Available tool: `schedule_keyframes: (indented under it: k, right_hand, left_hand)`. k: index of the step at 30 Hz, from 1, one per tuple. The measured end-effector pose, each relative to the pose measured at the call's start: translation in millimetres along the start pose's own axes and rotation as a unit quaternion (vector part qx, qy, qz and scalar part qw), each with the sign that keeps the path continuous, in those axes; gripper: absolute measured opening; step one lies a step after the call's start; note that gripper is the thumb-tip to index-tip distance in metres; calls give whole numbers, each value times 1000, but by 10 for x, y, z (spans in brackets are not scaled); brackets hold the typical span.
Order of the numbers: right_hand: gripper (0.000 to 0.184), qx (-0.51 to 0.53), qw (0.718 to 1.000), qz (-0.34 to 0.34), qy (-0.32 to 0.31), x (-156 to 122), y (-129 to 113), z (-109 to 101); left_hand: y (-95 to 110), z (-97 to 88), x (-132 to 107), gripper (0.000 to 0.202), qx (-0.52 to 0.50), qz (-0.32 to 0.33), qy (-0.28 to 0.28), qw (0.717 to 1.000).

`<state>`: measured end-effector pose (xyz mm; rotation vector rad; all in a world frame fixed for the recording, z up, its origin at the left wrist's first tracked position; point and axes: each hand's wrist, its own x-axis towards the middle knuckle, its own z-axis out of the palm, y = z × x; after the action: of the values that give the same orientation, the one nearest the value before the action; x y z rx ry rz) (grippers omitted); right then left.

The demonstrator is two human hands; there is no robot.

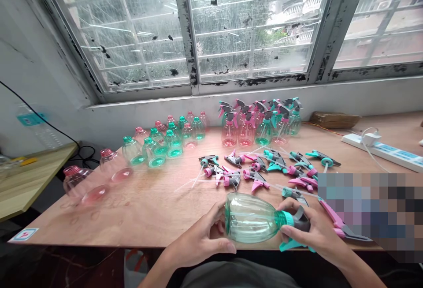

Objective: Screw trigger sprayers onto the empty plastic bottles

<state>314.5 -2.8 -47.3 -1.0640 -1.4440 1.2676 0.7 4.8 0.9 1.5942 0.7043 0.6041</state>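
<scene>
A clear green spray bottle (253,217) lies sideways in the air between my hands, just above the table's front edge. Its base rests in my left hand (213,235), fingers behind it and thumb below. My right hand (306,228) is closed round the teal and grey spray head (295,220) at the bottle's neck; its teal trigger points down. Beyond the bottle, loose pink, teal and grey spray heads (256,177) with thin tubes are scattered over the wood. One more pink spray head (340,219) lies to the right of my right hand.
Open pink and green bottles (157,149) stand on the left of the wooden table (148,208). Bottles with spray heads fitted (247,131) are grouped below the window. A white power strip (386,149) and a brown packet (335,119) lie at the right.
</scene>
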Motion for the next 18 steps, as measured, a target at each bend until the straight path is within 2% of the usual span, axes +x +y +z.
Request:
schedule_keyframes:
  k: [3,7,13,18]
  right_hand:
    - [39,6,1000,4,-4,6,22,-11]
    - [42,17,1000,23,-2,8,7,-6]
    - [42,13,998,45,-30,13,-51,8]
    - [40,0,998,40,-51,26,-46,1]
  left_hand:
    - [-9,13,13,96,18,-4,25,1000]
    - [-31,14,20,88,30,-16,54,998]
    - [-83,-16,-22,98,19,-21,28,999]
    - [-68,-4,-44,97,19,-13,26,999]
